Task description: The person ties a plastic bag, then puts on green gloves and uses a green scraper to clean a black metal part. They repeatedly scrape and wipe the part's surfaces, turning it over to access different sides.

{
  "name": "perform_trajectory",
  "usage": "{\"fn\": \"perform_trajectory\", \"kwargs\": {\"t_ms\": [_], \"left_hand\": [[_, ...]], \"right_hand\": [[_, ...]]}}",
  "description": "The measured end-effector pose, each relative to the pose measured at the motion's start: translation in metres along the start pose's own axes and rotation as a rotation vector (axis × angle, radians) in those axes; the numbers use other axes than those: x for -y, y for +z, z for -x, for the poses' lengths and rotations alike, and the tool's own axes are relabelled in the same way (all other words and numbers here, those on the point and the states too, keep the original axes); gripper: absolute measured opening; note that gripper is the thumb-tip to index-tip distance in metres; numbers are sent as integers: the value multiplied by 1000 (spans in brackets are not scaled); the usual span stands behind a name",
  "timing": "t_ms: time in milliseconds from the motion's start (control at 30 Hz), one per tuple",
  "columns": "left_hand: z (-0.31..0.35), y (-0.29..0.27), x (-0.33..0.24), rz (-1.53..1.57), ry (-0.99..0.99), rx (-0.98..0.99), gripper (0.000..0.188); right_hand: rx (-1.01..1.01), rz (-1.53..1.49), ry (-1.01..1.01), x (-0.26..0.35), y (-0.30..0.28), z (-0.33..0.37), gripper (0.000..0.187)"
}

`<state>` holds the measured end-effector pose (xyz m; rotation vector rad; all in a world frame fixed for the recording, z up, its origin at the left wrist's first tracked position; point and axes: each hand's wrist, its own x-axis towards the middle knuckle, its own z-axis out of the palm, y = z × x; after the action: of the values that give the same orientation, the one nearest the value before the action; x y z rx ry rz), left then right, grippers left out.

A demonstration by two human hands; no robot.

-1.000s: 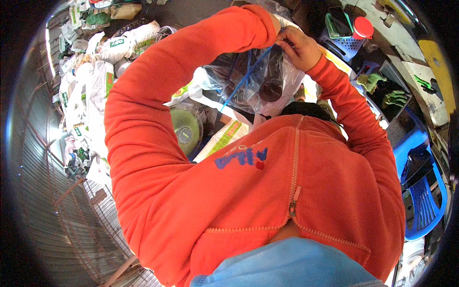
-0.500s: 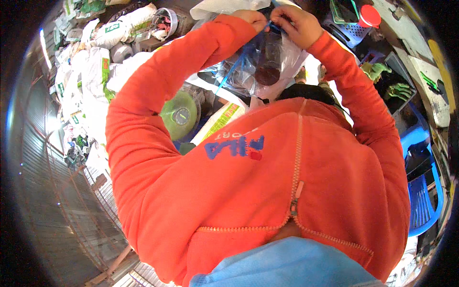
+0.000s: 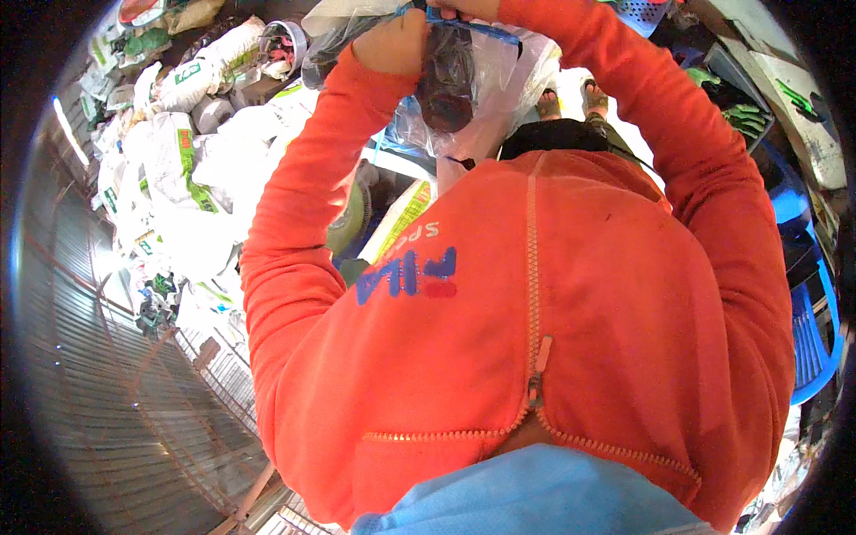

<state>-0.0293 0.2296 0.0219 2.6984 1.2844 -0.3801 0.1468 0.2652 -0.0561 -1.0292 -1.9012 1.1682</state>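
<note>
At the top of the head view, a clear plastic bag point(image 3: 517, 76) with dark contents lies beneath my hands. A blue strip point(image 3: 490, 33) runs across its upper part. My left hand point(image 3: 392, 43) is closed at the bag's top left, where blue shows by its fingertips; most of its fingers are turned away. Close beside it, my right hand point(image 3: 468, 7) pinches the blue strip, partly cut off by the upper edge. Through the film a dark rounded item point(image 3: 446, 111) shows, its kind unclear.
White sacks point(image 3: 169, 152) are heaped on the left, near a clear tub point(image 3: 282, 46). A green round object point(image 3: 352, 214) sits under my left arm. Blue plastic chairs point(image 3: 813, 330) stand at right, below a tray with green gloves point(image 3: 747, 118). My feet point(image 3: 596, 98) show beyond the jacket.
Both hands have shifted left and up in the picture, the right one partly out of the frame. The blue strip now lies across the bag's top rather than hanging down its left side.
</note>
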Motion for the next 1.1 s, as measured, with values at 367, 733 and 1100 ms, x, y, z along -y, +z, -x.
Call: {"fn": "perform_trajectory", "kwargs": {"t_ms": [367, 733, 1100], "left_hand": [[2, -5, -4, -78, 284, -254, 17], [-26, -24, 15, 1574, -716, 495, 19], [-30, 3, 30, 733, -223, 253, 29]], "right_hand": [[401, -34, 364, 23, -23, -14, 18], [-200, 129, -68, 27, -4, 49, 28], [-44, 454, -408, 31, -7, 29, 14]]}}
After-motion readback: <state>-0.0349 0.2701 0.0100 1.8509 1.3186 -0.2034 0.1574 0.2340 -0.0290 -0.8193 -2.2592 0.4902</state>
